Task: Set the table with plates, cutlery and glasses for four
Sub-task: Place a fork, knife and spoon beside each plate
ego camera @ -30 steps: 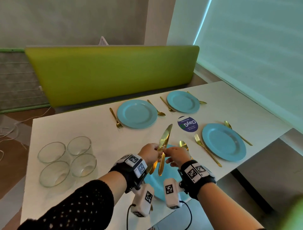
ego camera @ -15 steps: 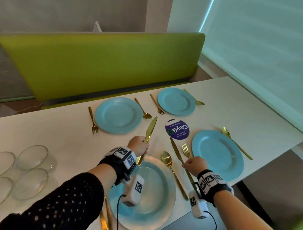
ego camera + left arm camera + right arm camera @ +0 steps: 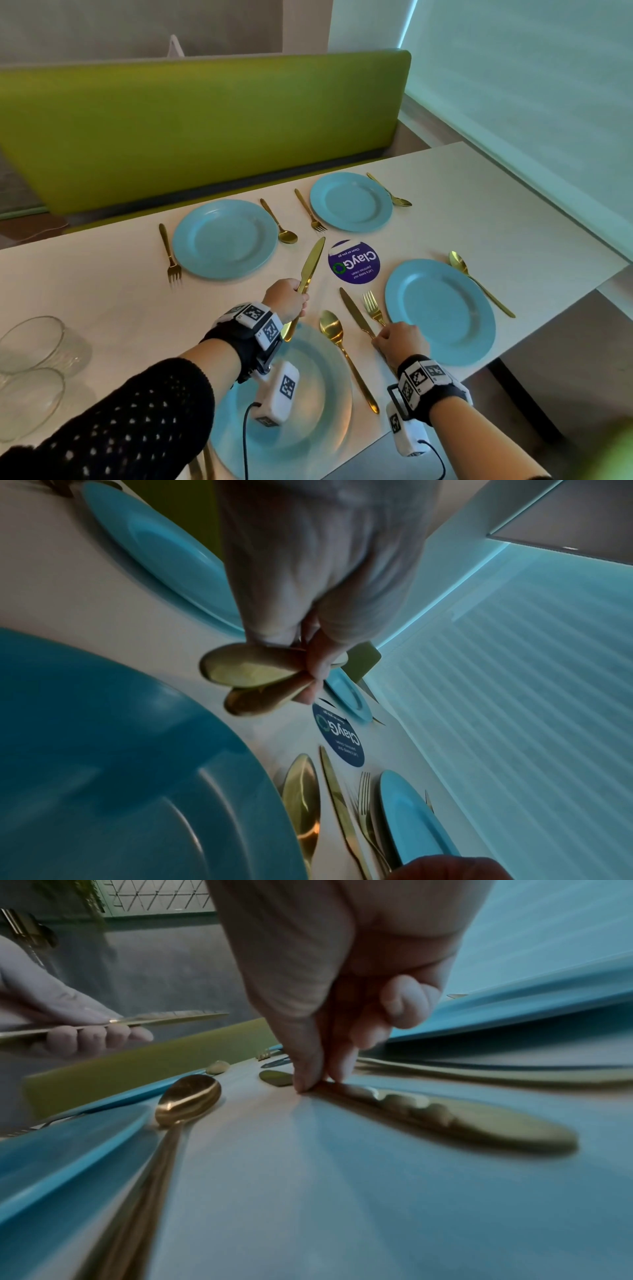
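Four blue plates lie on the white table (image 3: 102,294): a near plate (image 3: 318,404), a right plate (image 3: 440,310) and two far ones (image 3: 224,238) (image 3: 351,202). My left hand (image 3: 298,301) grips gold knives (image 3: 313,263) above the near plate's far rim, blade pointing away. Two handle ends (image 3: 246,666) show under the left hand (image 3: 310,669). My right hand (image 3: 378,341) pinches the handle of another gold knife (image 3: 354,315) that lies flat between a spoon (image 3: 334,329) and a fork (image 3: 373,308). Up close, the right hand (image 3: 315,1085) pinches the knife (image 3: 462,1121) with thumb and fingertip.
Several clear glasses (image 3: 30,342) stand at the table's left end. A purple round sticker (image 3: 354,262) marks the table's middle. Each far plate has a fork and a spoon beside it. A green bench back (image 3: 205,126) runs behind the table.
A second ago both hands held a bundle of knives over the near plate. My right hand has since brought one down to the table beside the fork; the left hand kept the rest.
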Demonstrator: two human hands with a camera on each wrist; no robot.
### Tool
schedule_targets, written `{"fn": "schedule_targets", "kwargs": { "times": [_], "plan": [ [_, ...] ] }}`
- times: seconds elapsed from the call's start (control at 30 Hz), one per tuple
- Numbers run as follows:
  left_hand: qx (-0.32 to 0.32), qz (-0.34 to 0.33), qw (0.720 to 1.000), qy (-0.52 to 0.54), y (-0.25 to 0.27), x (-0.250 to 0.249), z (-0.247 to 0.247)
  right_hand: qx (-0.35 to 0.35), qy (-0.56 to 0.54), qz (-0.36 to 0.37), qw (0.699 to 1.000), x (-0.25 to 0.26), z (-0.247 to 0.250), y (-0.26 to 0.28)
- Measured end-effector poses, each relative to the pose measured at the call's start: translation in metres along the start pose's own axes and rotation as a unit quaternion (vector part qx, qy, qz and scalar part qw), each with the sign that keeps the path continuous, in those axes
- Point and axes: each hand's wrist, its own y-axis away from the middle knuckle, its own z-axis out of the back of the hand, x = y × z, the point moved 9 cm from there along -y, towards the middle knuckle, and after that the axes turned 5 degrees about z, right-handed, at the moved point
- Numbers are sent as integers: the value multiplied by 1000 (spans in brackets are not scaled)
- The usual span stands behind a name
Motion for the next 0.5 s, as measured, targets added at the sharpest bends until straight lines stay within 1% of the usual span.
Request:
{"fn": "schedule_targets", "kwargs": {
  "times": [0.5],
  "plan": [
    [4, -1, 1000, -3, -6, 4, 10, -14, -2, -28, 1000, -3, 1, -6]
  ]
}}
